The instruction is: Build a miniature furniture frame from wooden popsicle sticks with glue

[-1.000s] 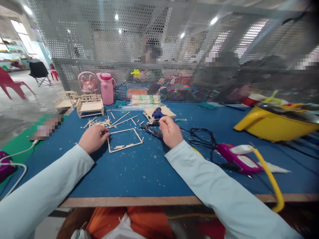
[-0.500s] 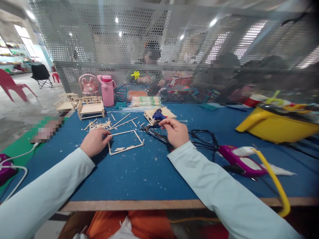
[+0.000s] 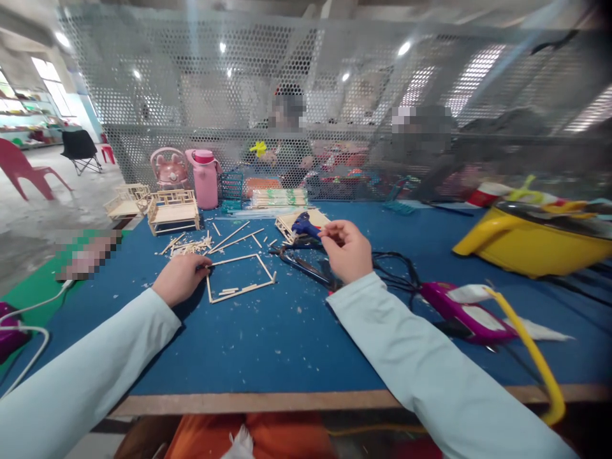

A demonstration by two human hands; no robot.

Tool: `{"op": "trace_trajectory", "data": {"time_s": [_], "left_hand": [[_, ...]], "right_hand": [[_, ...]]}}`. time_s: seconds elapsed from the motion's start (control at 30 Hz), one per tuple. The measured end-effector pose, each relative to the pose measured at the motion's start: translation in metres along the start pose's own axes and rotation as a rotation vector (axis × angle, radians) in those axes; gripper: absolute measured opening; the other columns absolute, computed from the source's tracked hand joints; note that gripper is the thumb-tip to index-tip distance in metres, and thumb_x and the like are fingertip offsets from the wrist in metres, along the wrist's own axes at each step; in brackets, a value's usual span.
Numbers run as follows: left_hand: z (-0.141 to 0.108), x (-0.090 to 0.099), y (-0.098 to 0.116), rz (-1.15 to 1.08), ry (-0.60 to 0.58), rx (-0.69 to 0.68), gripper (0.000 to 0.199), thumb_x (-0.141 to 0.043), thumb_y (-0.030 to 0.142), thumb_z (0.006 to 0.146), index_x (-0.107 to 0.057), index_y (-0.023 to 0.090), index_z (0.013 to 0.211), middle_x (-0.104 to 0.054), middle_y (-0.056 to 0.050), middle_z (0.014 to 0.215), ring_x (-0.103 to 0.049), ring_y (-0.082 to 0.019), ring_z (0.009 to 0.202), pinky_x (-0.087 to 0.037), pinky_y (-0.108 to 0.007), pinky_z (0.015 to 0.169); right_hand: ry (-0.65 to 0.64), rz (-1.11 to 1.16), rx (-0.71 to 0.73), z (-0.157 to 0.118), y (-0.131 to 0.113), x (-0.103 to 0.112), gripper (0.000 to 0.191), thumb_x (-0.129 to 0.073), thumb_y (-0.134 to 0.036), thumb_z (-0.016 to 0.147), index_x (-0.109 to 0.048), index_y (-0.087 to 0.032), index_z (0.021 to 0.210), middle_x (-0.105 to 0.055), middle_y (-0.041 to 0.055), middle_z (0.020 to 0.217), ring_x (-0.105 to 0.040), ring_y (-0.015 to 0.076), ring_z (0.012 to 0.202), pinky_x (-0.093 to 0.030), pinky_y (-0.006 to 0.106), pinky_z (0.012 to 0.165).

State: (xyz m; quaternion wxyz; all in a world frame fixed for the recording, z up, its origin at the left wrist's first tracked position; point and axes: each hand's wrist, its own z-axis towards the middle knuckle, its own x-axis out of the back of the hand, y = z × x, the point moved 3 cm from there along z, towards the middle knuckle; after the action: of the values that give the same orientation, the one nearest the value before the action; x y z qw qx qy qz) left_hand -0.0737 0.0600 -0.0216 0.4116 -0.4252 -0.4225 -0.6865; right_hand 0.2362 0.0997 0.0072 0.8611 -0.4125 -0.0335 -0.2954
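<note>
On the blue tabletop lies a rectangular frame of thin wooden sticks (image 3: pixel 241 258), with several short pieces by its near side. My left hand (image 3: pixel 179 278) is closed, fingertips pinched at the frame's left far corner. My right hand (image 3: pixel 348 250) has its thumb and fingers closed at the near end of a blue glue gun (image 3: pixel 305 225). That glue gun rests over a small wooden stick structure (image 3: pixel 283 218). Dark-handled pliers (image 3: pixel 306 264) lie just below it, partly behind my right hand. Loose sticks and offcuts (image 3: pixel 191 244) are scattered beyond the frame.
Small stick-built furniture (image 3: pixel 173 210) and a pink bottle (image 3: pixel 206 182) stand at the back left, before a perforated metal screen (image 3: pixel 354 134). Black cords (image 3: pixel 399 261), a purple device (image 3: pixel 466 312) and a yellow pot (image 3: pixel 535 242) occupy the right. People sit behind the screen.
My right hand has shifted slightly right, its fingers now at the near end of the glue gun. My left hand stays at the frame's corner, its fingers pinched closer.
</note>
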Motion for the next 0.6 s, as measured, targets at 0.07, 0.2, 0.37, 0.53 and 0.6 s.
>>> {"op": "trace_trajectory", "data": {"time_s": [0.07, 0.2, 0.37, 0.53, 0.6], "left_hand": [[0.0, 0.0, 0.0, -0.002, -0.003, -0.002, 0.027, -0.045, 0.026, 0.078, -0.067, 0.02, 0.092, -0.07, -0.006, 0.088, -0.063, -0.019, 0.074, -0.048, -0.028, 0.068], [-0.001, 0.001, 0.001, -0.005, -0.019, 0.017, 0.027, -0.047, 0.027, 0.078, -0.067, 0.02, 0.093, -0.07, -0.007, 0.09, -0.063, -0.02, 0.076, -0.048, -0.029, 0.071], [-0.003, 0.0, 0.006, -0.029, -0.038, 0.013, 0.027, -0.047, 0.028, 0.079, -0.067, 0.019, 0.094, -0.07, -0.007, 0.092, -0.063, -0.021, 0.081, -0.047, -0.031, 0.073], [-0.003, -0.003, 0.009, -0.043, -0.059, 0.011, 0.027, -0.047, 0.029, 0.079, -0.067, 0.02, 0.096, -0.07, -0.006, 0.091, -0.063, -0.021, 0.081, -0.046, -0.03, 0.072], [-0.003, -0.003, 0.01, -0.051, -0.075, 0.019, 0.028, -0.048, 0.029, 0.078, -0.067, 0.019, 0.096, -0.07, -0.007, 0.092, -0.063, -0.021, 0.082, -0.046, -0.03, 0.074]], "right_hand": [[-0.034, 0.01, -0.045, 0.003, 0.001, 0.002, 0.01, -0.057, -0.021, 0.065, -0.054, -0.017, 0.074, -0.064, 0.0041, 0.07, -0.058, 0.0144, 0.062, -0.046, 0.028, 0.063], [0.015, -0.012, -0.061, 0.009, 0.0, 0.013, 0.011, -0.063, -0.025, 0.063, -0.059, -0.016, 0.068, -0.065, 0.004, 0.066, -0.058, 0.015, 0.06, -0.046, 0.028, 0.061], [0.113, -0.093, -0.023, 0.015, -0.001, 0.031, 0.007, -0.058, -0.023, 0.066, -0.061, -0.017, 0.067, -0.063, 0.0021, 0.062, -0.054, 0.0133, 0.056, -0.043, 0.026, 0.058], [0.091, -0.16, 0.013, 0.014, 0.0, 0.033, 0.01, -0.05, -0.018, 0.068, -0.06, -0.018, 0.067, -0.06, 0.0018, 0.063, -0.051, 0.013, 0.056, -0.041, 0.026, 0.057], [0.041, -0.166, 0.047, 0.013, 0.0, 0.029, 0.01, -0.048, -0.018, 0.068, -0.058, -0.018, 0.066, -0.059, 0.002, 0.064, -0.051, 0.0138, 0.059, -0.041, 0.026, 0.058]]}}
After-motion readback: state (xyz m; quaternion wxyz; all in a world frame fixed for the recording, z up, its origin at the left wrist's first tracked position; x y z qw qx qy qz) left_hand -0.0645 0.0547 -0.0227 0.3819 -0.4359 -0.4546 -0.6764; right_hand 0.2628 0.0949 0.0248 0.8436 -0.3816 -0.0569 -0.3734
